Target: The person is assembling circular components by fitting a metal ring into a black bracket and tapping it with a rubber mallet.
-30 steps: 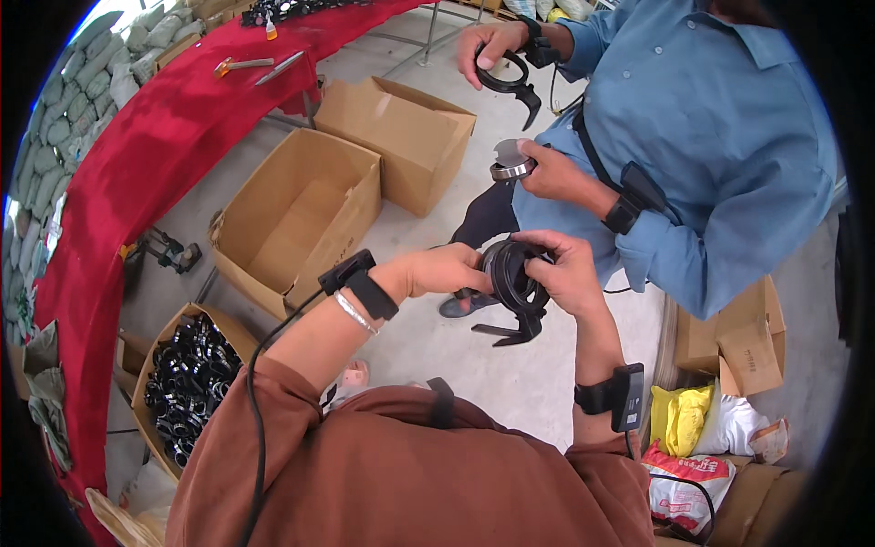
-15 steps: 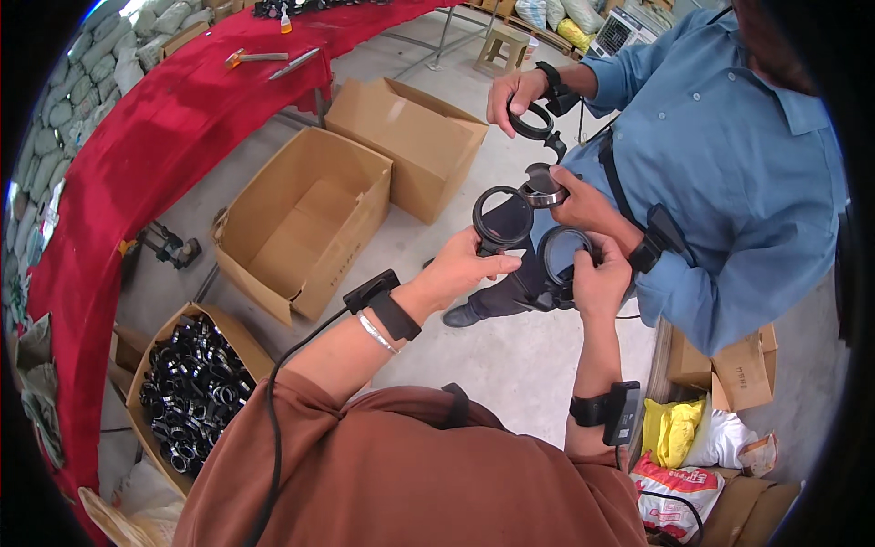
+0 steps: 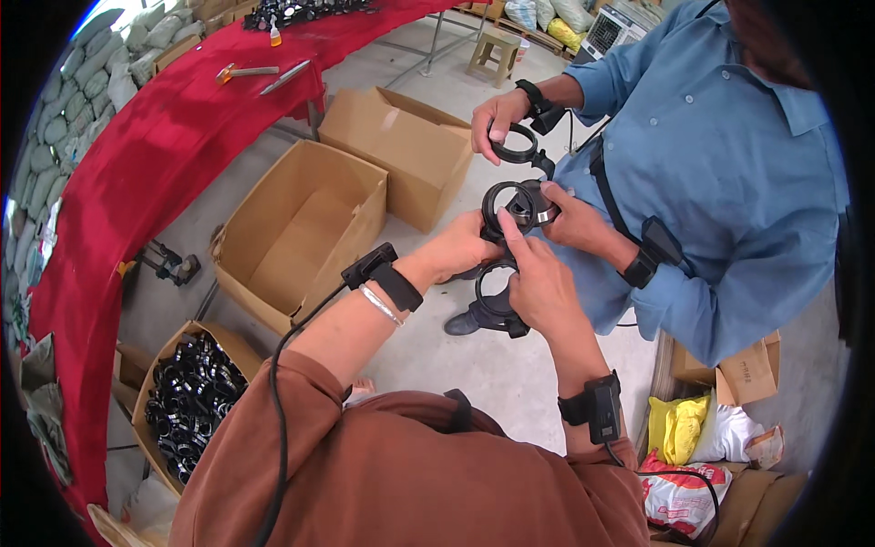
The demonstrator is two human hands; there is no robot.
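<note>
My left hand (image 3: pixel 458 244) is closed on the base of a black ring-shaped frame (image 3: pixel 487 202), holding it upright. My right hand (image 3: pixel 544 290) grips a second black ring-shaped frame (image 3: pixel 479 284), with a short stub at its bottom. Its extended finger touches the first frame, or overlaps it in view. Whether either frame holds a lens, I cannot tell. Just beyond, a co-worker's hand (image 3: pixel 583 219) holds a round silver-rimmed piece (image 3: pixel 548 215), partly hidden behind my first frame. The co-worker's other hand (image 3: pixel 497 123) holds a black ring with a jointed stem (image 3: pixel 516 157).
At the lower left, a carton (image 3: pixel 235 345) is full of black ring-shaped parts. Two larger cartons, one open (image 3: pixel 301 214) and one behind it (image 3: pixel 392 146), stand beside a red-covered table (image 3: pixel 155 155) bearing a hammer (image 3: pixel 246 72). Bags (image 3: pixel 679 428) lie at the lower right.
My right hand has moved left with its frame, now below the left one, and one finger has stretched up to the first frame. The co-worker's ring has shifted slightly left and down.
</note>
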